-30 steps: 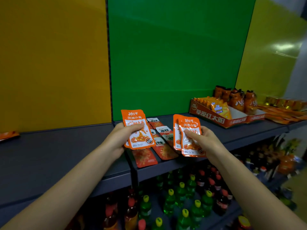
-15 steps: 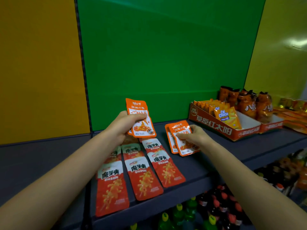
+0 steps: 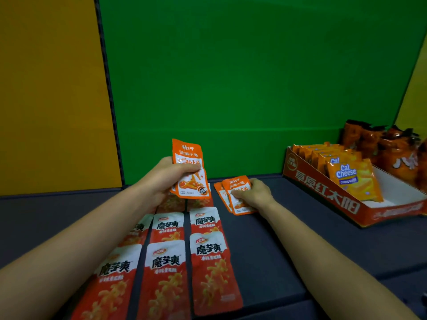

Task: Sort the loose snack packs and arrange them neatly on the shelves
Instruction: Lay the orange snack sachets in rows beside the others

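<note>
A: Nearest item?
B: Rows of red konjac packs (image 3: 209, 269), flat on the shelf (image 3: 288, 250), below both grips.
A: The hands?
B: Left hand (image 3: 166, 179) clasps upright orange packs (image 3: 188, 151) above those rows. Right hand (image 3: 254, 195) pinches a flat orange stack (image 3: 233, 188) lying on the shelf. Cal Cheese packs (image 3: 349, 179) stand beyond, to its right.
</note>
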